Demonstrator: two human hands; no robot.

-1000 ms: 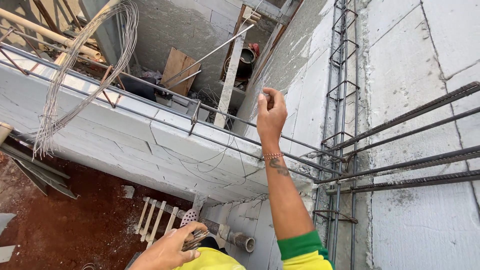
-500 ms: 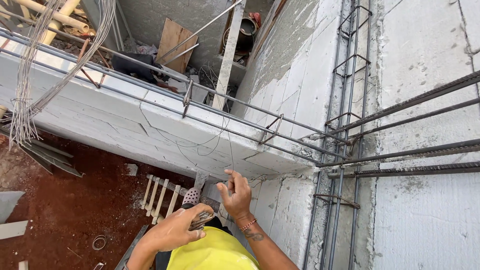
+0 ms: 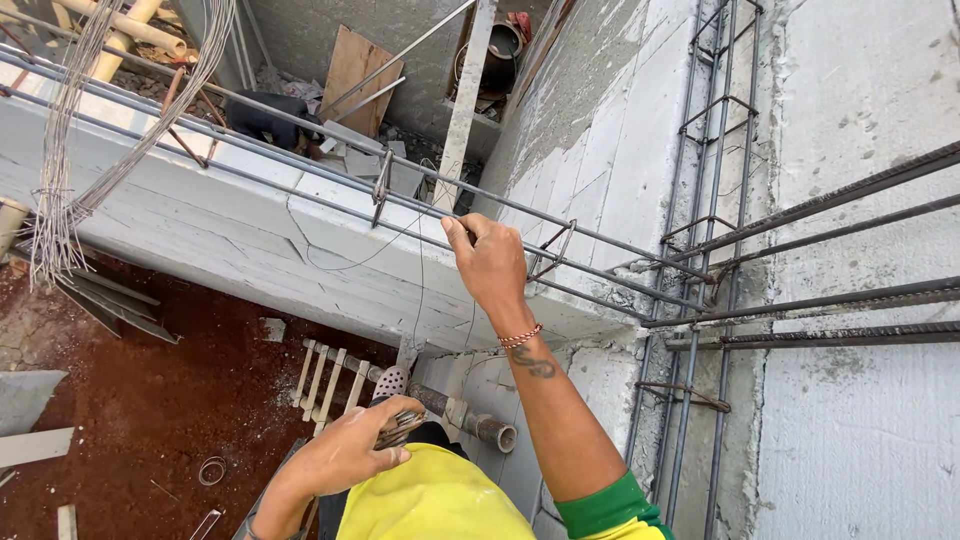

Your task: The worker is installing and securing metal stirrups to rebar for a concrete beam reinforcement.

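My right hand, mid-frame, is pinched shut on a thin wire that hangs just beside the horizontal steel bars along the grey block wall. My left hand, bottom centre, is clamped around pliers near my yellow shirt.

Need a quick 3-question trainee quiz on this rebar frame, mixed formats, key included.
1. True or false: the right hand grips a thin tie wire above the horizontal rebar.
2. The left hand holds: A) a hammer B) a small bundle of short metal pieces C) nothing.
3. Fill in: the horizontal bars lie on top of a grey block ___.

Key: 1 true; 2 B; 3 wall.
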